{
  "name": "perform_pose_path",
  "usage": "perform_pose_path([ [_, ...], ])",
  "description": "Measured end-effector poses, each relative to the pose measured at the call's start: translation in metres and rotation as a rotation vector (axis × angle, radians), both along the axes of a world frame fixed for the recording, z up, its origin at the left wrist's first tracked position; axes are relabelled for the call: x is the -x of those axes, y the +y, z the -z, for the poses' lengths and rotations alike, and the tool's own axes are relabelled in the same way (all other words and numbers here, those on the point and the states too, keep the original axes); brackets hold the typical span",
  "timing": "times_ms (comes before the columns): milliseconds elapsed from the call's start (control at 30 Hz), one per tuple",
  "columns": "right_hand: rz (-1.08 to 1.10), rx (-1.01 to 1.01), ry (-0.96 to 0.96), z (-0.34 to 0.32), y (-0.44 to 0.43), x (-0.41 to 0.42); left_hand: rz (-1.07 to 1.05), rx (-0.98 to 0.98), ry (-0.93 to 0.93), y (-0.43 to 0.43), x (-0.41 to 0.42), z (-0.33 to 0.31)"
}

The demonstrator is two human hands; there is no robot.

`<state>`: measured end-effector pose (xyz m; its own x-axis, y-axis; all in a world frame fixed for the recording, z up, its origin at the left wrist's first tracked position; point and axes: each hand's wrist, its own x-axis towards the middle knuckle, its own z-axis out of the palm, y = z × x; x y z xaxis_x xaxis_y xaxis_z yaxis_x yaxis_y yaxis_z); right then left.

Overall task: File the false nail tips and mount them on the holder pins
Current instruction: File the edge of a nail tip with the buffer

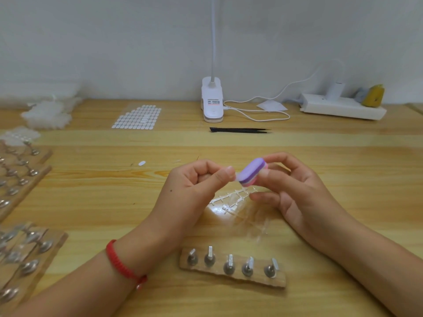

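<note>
- Pinched in left hand [199, 179]: clear nail tip [237, 177], above counter [91, 202] centre.
- Gripped in right hand [295, 186]: purple file block [253, 171], touching the tip.
- Near front counter edge: wooden holder [258, 280], five upright pins [210, 257].

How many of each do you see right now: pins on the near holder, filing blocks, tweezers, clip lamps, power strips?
Pins on the near holder: 5
Filing block: 1
Tweezers: 1
Clip lamp: 1
Power strip: 1
Total: 9
</note>
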<state>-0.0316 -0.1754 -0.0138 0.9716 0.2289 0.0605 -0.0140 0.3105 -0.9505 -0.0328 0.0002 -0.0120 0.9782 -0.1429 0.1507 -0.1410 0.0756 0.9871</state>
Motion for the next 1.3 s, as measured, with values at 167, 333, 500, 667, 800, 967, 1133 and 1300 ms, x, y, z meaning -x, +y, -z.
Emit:
perform_pose_path([
  [167,-0.087,0.113,-0.044,0.0003,0.0034,0.0021,0.018,0.011,-0.016,-0.0014,0.0013,-0.0012],
  [333,-0.071,0.057,-0.023,-0.0011,0.0017,0.0007,0.029,0.011,-0.006,-0.0013,0.0024,-0.0020],
  [500,-0.064,0.067,-0.011,-0.0001,0.0021,0.0002,0.038,0.010,-0.008,-0.0011,0.0026,-0.0026],
  [667,-0.169,0.245,-0.081,-0.0001,0.0015,0.0045,-0.083,-0.006,-0.057,-0.0012,0.0024,0.0004],
  [800,-0.051,0.103,-0.018,0.0013,0.0023,0.0021,-0.079,0.021,-0.031,-0.0013,0.0021,-0.0018],
  [967,-0.018,0.028,0.024,0.0037,-0.0004,-0.0017,-0.003,0.023,-0.027,-0.0022,0.0037,-0.0025],
  [1133,-0.105,0.212,-0.058,0.0041,0.0011,0.0024,-0.058,-0.003,-0.049,-0.0017,0.0031,-0.0004],
  [1300,-0.016,0.055,-0.001,0.0031,0.0018,-0.0009,0.007,-0.030,-0.058,-0.0038,0.0064,-0.0002],
])
